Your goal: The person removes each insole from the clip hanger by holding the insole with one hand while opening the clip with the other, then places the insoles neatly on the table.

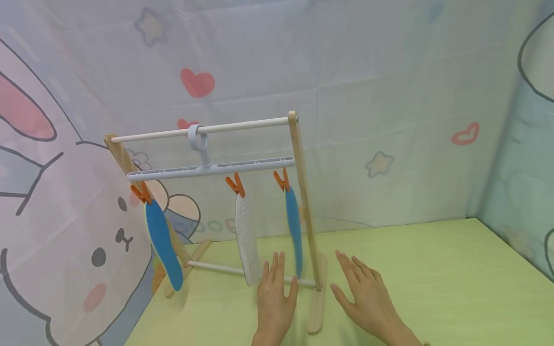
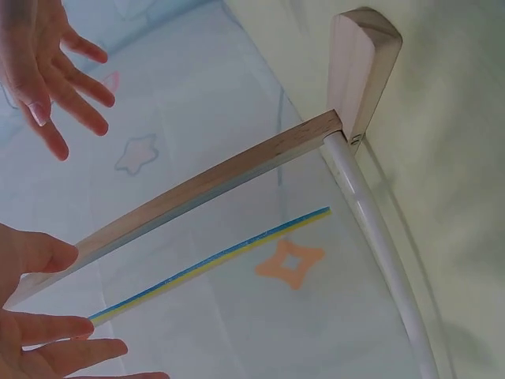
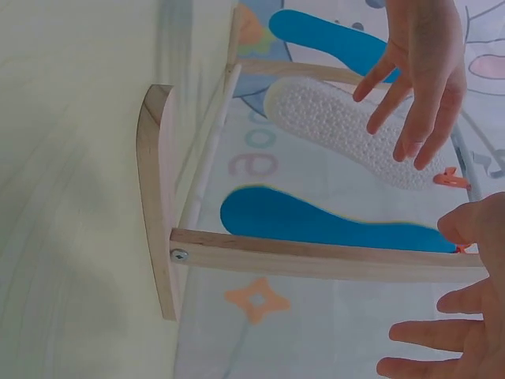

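My left hand (image 1: 275, 303) is raised in front of a wooden rack, fingers straight and holding nothing. Its fingertips are nearest the white bumpy insole (image 1: 245, 235), which hangs mid-rack from an orange clip (image 1: 236, 184). To the right of the rack's near post, my right hand (image 1: 370, 300) is also held up with fingers spread and nothing in it. Blue insoles hang on both sides of the white one, the left one (image 1: 162, 240) and the right one (image 1: 293, 226), each from its own orange clip. All three clips are under a grey hanger (image 1: 212, 168).
The hanger's hook loops over the rack's top rod (image 1: 246, 126). The right-hand post (image 1: 306, 202) stands on a wooden foot (image 1: 318, 298) on the yellow-green table (image 1: 433, 269). Behind it hangs a printed cloth (image 1: 368, 72) with a rabbit, stars and hearts.
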`<state>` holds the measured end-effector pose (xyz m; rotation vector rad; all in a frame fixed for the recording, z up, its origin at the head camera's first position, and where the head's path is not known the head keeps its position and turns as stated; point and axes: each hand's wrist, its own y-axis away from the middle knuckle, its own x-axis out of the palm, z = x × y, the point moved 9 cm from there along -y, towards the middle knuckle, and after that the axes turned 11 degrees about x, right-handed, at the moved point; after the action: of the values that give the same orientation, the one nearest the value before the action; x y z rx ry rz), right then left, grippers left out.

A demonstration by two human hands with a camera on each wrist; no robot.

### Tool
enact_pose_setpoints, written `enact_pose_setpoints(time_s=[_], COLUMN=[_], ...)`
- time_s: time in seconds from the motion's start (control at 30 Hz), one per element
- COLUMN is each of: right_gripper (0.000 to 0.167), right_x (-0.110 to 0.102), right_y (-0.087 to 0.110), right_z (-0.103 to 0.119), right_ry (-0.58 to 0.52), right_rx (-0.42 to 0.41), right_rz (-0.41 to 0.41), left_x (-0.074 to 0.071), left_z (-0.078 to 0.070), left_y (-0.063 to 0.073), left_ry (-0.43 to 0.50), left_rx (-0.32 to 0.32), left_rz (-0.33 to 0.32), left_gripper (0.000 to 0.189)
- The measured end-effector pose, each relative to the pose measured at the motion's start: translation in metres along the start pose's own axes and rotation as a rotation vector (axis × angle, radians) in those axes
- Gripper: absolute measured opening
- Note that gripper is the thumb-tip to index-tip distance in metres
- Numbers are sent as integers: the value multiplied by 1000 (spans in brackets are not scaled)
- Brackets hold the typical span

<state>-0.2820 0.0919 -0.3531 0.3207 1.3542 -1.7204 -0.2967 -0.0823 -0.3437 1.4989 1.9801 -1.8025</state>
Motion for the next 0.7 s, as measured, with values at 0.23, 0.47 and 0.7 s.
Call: enact_pose_setpoints(time_s=[0.23, 0.47, 0.7], right_gripper=[63, 63, 62], right_x=[-1, -1, -3], right_y=[-2, -3, -5], right_z=[0, 1, 4], right_ry=[-54, -76, -94], right_rx=[21, 26, 10], right_rz=[8, 17, -12], left_x=[-3, -3, -6], left_z=[-1, 0, -2], left_y=[-4, -5, -7], left_ry=[28, 43, 26], left_rx=[11, 6, 49], left_rz=[-41, -50, -84], left_gripper=[50, 49, 47])
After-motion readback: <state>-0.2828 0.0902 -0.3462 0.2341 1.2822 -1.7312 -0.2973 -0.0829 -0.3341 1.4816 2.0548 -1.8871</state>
